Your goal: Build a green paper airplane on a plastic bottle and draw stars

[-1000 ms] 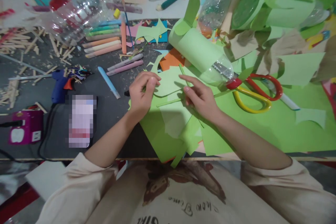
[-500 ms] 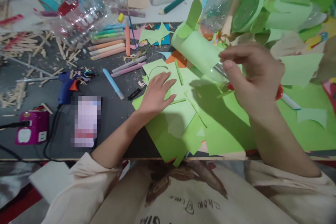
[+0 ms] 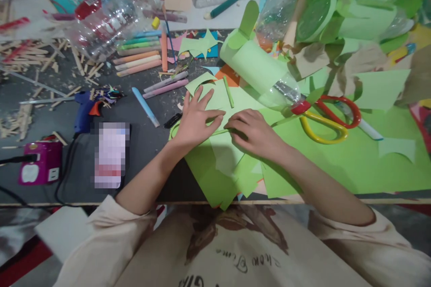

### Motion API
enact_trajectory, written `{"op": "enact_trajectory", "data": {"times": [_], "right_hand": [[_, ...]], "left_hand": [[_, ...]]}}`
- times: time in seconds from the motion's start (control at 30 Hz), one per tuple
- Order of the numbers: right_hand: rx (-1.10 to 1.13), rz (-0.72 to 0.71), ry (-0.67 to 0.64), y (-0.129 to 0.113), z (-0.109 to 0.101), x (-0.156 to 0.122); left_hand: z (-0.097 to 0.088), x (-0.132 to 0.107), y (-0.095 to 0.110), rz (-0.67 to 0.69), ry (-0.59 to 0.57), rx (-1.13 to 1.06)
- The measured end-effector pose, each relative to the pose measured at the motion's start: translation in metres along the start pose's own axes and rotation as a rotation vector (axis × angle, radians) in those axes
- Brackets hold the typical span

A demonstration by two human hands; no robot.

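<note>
My left hand (image 3: pixel 197 123) lies over light green paper pieces with its fingers spread, thumb and index finger near each other. Just right of it, my right hand (image 3: pixel 256 133) has its fingers closed on a thin green paper strip (image 3: pixel 220 132) that runs toward my left hand. Above the hands, a clear plastic bottle wrapped in light green paper (image 3: pixel 256 63) lies on its side, its red cap (image 3: pixel 301 107) pointing right. Scissors (image 3: pixel 325 132) with red and yellow handles rest by the cap, blades partly hidden. Large green sheets (image 3: pixel 303 166) spread beneath my right arm.
Left, a blue glue gun (image 3: pixel 84 112), a phone (image 3: pixel 109 154) and a purple box (image 3: pixel 42 161) with a cable lie on the dark table. Several coloured pens (image 3: pixel 138 63), wood sticks and clear bottles (image 3: pixel 114 18) sit behind. Green paper-covered bottles (image 3: pixel 367 18) crowd the back right.
My right hand has come down and left from above the scissors to the paper strip beside my left hand. The scissors now lie in full view. My left hand's fingers have shifted slightly.
</note>
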State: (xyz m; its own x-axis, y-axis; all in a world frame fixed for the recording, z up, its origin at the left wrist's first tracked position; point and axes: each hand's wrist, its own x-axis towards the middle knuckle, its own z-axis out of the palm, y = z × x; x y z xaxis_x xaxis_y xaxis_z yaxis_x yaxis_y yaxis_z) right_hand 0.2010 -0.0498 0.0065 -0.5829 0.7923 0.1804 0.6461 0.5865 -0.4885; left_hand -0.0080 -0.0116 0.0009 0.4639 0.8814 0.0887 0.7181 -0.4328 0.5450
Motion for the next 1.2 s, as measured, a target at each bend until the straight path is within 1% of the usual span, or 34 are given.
{"op": "enact_trajectory", "data": {"times": [0.2,0.33,0.43,0.5,0.57,0.67,0.77,0.93,1.0,1.07,1.13,1.2], "right_hand": [[0.045,0.022,0.129,0.008,0.003,0.003],[0.082,0.052,0.171,0.013,0.004,0.004],[0.086,0.090,0.204,0.014,0.003,0.003],[0.085,0.120,0.227,0.014,0.004,0.003],[0.071,0.149,0.226,0.014,0.006,0.002],[0.025,0.211,0.204,0.014,0.009,0.001],[0.023,0.255,0.191,0.014,0.010,0.001],[0.054,0.218,0.127,0.018,0.008,0.000],[0.062,0.187,0.144,0.018,0.008,-0.001],[0.053,0.137,0.182,0.014,0.008,-0.002],[0.013,0.064,0.221,0.008,0.009,-0.003],[-0.040,-0.040,0.247,0.001,0.011,-0.004]], "left_hand": [[-0.001,0.001,-0.002,-0.011,-0.061,0.090],[-0.006,-0.001,0.002,-0.008,-0.057,0.052],[-0.009,-0.002,0.003,0.018,-0.093,0.025],[-0.009,-0.002,0.002,0.042,-0.125,0.052],[-0.006,-0.001,-0.001,0.058,-0.130,0.091],[-0.003,0.000,-0.005,0.073,-0.106,0.118],[-0.002,0.000,-0.005,0.073,-0.115,0.120],[-0.004,0.000,0.004,0.086,-0.185,0.089],[-0.004,-0.001,0.008,0.069,-0.176,0.050],[-0.005,-0.003,0.012,0.038,-0.122,-0.045],[-0.005,-0.004,0.015,0.009,-0.048,-0.224],[-0.003,-0.004,0.016,-0.022,0.027,-0.471]]}}
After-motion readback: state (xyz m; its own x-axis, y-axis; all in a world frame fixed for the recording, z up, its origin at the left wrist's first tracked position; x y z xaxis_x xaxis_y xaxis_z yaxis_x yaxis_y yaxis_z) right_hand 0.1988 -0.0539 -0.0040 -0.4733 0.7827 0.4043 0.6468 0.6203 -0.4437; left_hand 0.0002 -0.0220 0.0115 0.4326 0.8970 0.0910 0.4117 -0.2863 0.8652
